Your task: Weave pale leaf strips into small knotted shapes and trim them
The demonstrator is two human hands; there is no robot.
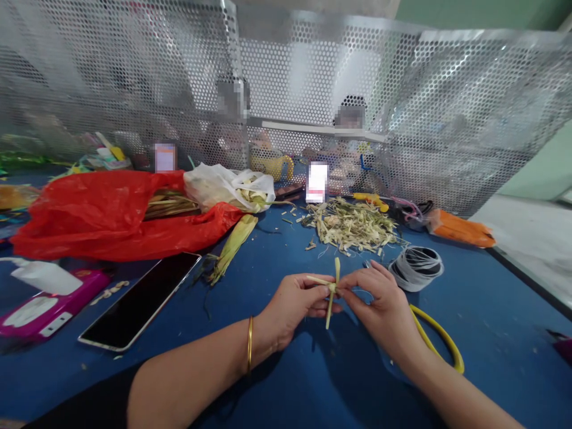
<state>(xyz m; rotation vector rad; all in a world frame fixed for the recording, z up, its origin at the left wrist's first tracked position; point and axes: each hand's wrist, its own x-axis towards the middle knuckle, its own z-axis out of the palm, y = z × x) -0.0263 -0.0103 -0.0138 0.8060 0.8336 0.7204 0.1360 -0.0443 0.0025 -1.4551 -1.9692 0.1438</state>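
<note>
My left hand (298, 301), with a gold bangle on the wrist, pinches a small cross of pale yellow-green plant strips (331, 305) between thumb and fingers. Its strips cross at a knot-like middle and stick out up, down and to the left. From the other side, the thumb and fingertips of my right hand (378, 295) are closed at the cross's right side, covering whatever part they grip. A thin pale thread runs near the right fingers. Beyond that hand stands a spool of white thread (415, 268), and a yellow ring-shaped band (447, 339) lies beside the wrist.
A pile of cut plant scraps (353, 226) lies ahead on the blue table (504, 333). Leftward are a red plastic bag (89, 208), a white bag (218, 185), a husk bundle (235, 247), a dark phone (140, 304) and a magenta device (84, 298). A perforated metal screen (308, 65) borders the back.
</note>
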